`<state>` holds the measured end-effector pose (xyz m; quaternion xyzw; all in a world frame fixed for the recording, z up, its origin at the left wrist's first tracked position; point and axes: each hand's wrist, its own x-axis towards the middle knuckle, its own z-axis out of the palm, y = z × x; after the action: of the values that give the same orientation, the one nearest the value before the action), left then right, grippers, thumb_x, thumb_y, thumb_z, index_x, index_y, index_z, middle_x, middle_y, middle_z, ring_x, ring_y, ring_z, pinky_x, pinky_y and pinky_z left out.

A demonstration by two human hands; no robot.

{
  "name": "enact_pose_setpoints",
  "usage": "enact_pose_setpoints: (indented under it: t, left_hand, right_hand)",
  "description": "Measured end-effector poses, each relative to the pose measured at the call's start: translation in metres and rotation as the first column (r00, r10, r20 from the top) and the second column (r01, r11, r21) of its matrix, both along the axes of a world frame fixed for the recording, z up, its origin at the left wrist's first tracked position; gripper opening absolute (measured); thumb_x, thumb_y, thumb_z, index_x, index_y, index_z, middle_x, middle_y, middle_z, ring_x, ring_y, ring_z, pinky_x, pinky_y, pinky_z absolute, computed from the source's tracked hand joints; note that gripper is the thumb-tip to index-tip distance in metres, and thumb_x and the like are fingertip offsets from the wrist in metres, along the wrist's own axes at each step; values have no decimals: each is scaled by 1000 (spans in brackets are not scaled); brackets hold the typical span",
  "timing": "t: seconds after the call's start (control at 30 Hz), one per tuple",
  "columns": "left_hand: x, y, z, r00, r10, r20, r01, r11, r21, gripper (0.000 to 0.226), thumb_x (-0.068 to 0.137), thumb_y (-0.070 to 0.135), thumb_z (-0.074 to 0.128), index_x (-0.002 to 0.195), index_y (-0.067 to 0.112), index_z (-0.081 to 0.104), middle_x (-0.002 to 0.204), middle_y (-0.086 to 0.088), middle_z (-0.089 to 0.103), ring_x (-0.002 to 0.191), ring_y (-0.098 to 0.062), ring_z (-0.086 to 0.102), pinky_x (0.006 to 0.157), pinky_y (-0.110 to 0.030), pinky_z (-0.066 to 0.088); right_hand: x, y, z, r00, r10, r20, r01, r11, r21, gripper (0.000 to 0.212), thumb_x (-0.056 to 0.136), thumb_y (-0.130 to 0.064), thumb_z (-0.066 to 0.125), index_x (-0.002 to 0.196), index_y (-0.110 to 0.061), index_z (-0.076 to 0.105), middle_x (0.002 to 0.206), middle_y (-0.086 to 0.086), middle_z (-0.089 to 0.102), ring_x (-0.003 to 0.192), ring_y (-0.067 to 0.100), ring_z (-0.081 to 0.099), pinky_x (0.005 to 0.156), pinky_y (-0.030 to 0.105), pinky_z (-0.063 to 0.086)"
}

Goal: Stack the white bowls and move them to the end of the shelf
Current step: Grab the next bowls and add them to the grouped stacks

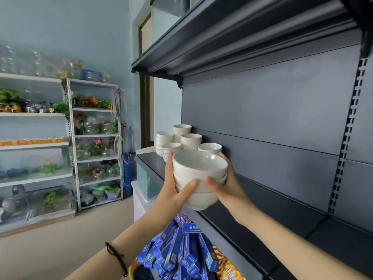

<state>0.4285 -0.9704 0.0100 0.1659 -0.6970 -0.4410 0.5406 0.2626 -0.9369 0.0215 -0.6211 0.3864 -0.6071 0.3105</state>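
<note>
Blue cardboard boxes with white lettering lie heaped at the bottom of the view, beside an orange-and-yellow printed packet. Above them the left forearm reaches up, a dark braided cord bracelet round its wrist.

Both hands hold a nested stack of glossy white ceramic bowls, which seems to be three deep. The left hand curls round the stack's left side, its thumb laid across the front and its fingers reaching up behind the top rim. The right hand grips the right side, thumb pressed on the front near the left thumb, fingers wrapped round the far wall. The stack is upright and lifted clear of the dark grey metal shelf, over its front part.

Just beyond the stack, at the far end of the shelf, stands a cluster of more white bowls, some in piles and some speckled cream. A second dark shelf juts out overhead.

Across the room, white metal racks against a pale blue wall carry artificial plants, flowers and glass jars.
</note>
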Motion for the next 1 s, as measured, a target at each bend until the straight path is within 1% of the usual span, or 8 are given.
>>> enact_pose_setpoints:
  t: [0.17,0.3,0.37,0.5,0.67,0.8,0.93,1.0]
  left_hand:
    - [3,-59,-12,1000,6,-12,-5,995,97,74,82,54,60,146,46,23,147,14,44,133,-5,47,111,-45,41]
    - [-3,-109,-25,1000,-4,-9,5,993,117,66,87,42,52,146,38,23,145,14,46,126,5,50,99,-15,45]
    - [-6,-135,-34,1000,-10,17,8,995,103,71,87,40,52,149,34,19,147,14,44,126,8,48,95,-9,43]
    - [-7,-185,-47,996,-88,30,84,990,111,78,87,34,58,152,24,14,145,15,42,124,12,48,91,-6,42]
    - [-1,-261,-48,971,-210,114,196,973,122,99,73,45,65,151,25,8,146,14,39,126,9,47,94,-11,44]
    - [-7,-316,-47,930,-301,209,282,952,118,96,80,32,67,149,21,2,144,15,34,121,19,45,93,-7,42]
    - [-13,-361,-50,885,-371,281,352,929,119,106,75,45,69,151,22,-2,151,10,29,131,13,37,99,-7,38]
    - [-17,-380,-48,860,-396,321,387,917,95,102,75,48,68,148,26,0,150,13,27,131,17,32,100,-4,34]
  right_hand:
    - [6,-56,-9,1000,-18,2,18,998,57,117,34,-77,83,130,-24,42,128,-4,62,111,0,63,84,19,52]
    - [6,-97,-21,996,-78,37,76,996,53,111,32,-77,83,123,-25,46,119,-11,64,101,-8,64,79,11,50]
    - [4,-118,-27,994,-110,18,109,993,53,109,34,-75,84,124,-25,46,116,-15,66,102,-8,64,79,11,50]
    - [2,-162,-37,987,-159,8,158,983,93,106,41,-74,83,128,-27,44,119,-16,65,108,-5,63,82,12,50]
    - [8,-225,-45,970,-243,-12,242,963,119,97,46,-65,86,125,-28,44,112,-20,68,103,-8,64,81,12,50]
    - [4,-267,-51,950,-310,-27,311,938,153,87,56,-53,80,131,-29,41,124,-10,64,110,-3,62,85,16,51]
    - [2,-295,-59,918,-395,-43,396,906,150,89,59,-53,76,136,-27,38,129,-9,61,112,-5,60,88,14,49]
    - [0,-306,-63,901,-433,-28,432,889,148,88,59,-52,75,135,-26,38,128,-10,60,112,-6,60,87,13,49]
